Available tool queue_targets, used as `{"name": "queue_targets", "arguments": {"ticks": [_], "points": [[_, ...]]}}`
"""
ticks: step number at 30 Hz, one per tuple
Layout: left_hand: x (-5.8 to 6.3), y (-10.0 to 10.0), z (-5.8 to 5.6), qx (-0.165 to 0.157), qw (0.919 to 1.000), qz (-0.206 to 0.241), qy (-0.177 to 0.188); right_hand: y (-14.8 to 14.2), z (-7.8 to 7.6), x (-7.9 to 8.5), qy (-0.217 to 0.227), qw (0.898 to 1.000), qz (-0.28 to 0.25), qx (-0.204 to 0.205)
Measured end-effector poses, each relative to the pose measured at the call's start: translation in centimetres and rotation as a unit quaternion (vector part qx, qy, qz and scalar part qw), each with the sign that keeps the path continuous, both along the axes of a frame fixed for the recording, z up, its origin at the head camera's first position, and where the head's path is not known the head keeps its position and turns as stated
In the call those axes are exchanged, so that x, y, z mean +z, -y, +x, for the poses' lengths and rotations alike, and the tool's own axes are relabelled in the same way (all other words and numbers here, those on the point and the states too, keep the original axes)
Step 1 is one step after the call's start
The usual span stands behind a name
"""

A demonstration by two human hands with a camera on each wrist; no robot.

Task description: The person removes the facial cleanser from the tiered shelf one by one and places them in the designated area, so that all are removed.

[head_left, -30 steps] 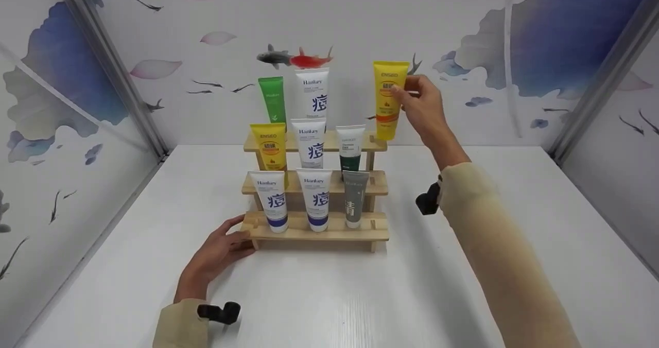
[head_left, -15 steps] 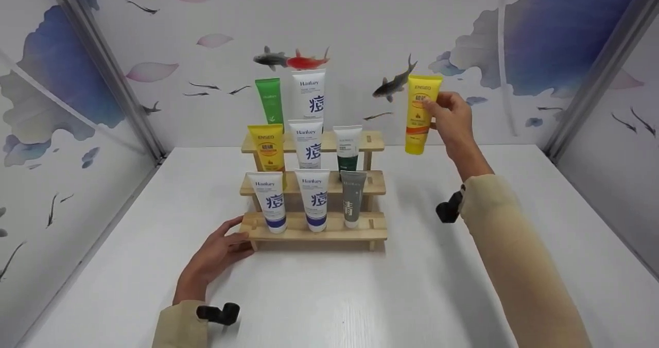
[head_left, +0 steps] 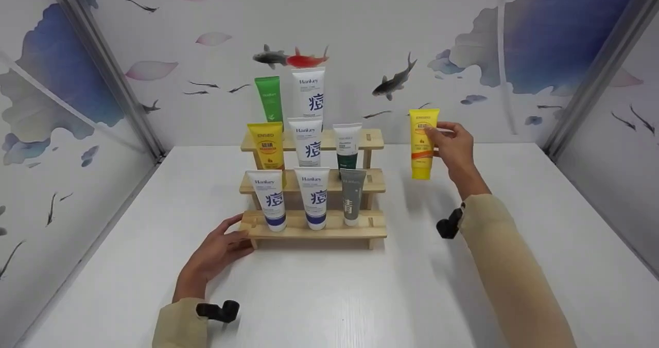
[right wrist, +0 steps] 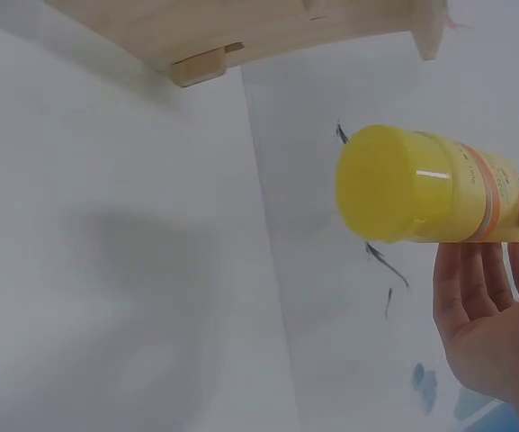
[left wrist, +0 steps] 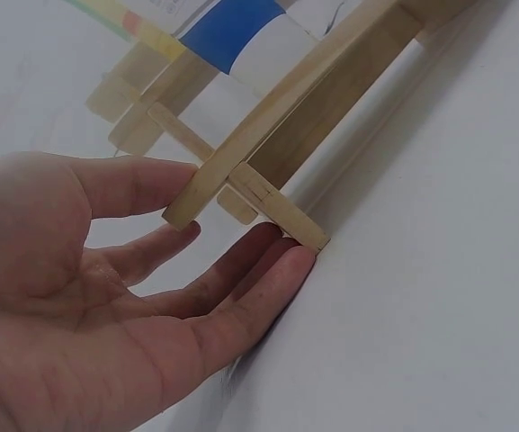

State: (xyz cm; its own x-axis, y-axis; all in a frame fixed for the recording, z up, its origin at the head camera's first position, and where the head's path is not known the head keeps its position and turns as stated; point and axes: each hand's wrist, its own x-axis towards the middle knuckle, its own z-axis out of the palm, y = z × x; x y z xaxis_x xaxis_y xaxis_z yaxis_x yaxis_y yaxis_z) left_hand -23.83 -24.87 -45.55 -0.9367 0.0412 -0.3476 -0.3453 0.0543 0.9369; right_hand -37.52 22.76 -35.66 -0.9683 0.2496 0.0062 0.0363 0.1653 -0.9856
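In the head view, my right hand [head_left: 454,150] holds a yellow tube [head_left: 423,144] in the air, to the right of a three-tier wooden display stand [head_left: 360,228]. Its thumb lies on the label side with fingers behind; the cap points down, apart from the tabletop. The right wrist view shows the tube's yellow cap [right wrist: 376,184] near the camera. My left hand [head_left: 219,253] rests against the lower left end of the stand. Seen from the left wrist, the thumb [left wrist: 142,184] touches the shelf end, and fairly straight fingers [left wrist: 250,315] touch the leg.
On the stand are a green tube [head_left: 270,101], another yellow tube [head_left: 266,144], several white tubes [head_left: 313,198], a white and dark green tube [head_left: 347,147] and a grey tube [head_left: 353,196]. A patterned wall [head_left: 350,18] rises behind the white table [head_left: 319,296].
My right hand has carried the yellow tube away from the top shelf, first rightward, then down beside the stand. My left hand stays at the stand's lower left end.
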Motion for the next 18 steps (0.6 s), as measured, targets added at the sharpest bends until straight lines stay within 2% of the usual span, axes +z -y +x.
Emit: {"name": "queue_targets", "arguments": {"ticks": [7, 13, 18], "points": [[0.0, 0.1, -0.1, -0.005, 1.0000, -0.006, 0.006, 0.2, -0.5, -2.8, 0.048, 0.999, -0.011, 0.002], [0.0, 0.2, -0.1, -0.005, 1.0000, 0.000, 0.005, 0.5, -1.0, -4.3, 0.082, 0.997, 0.000, 0.004], [0.1, 0.2, -0.1, -0.001, 1.0000, -0.002, 0.006, 1.0, -1.4, -6.2, 0.103, 0.995, 0.007, 0.001]]}}
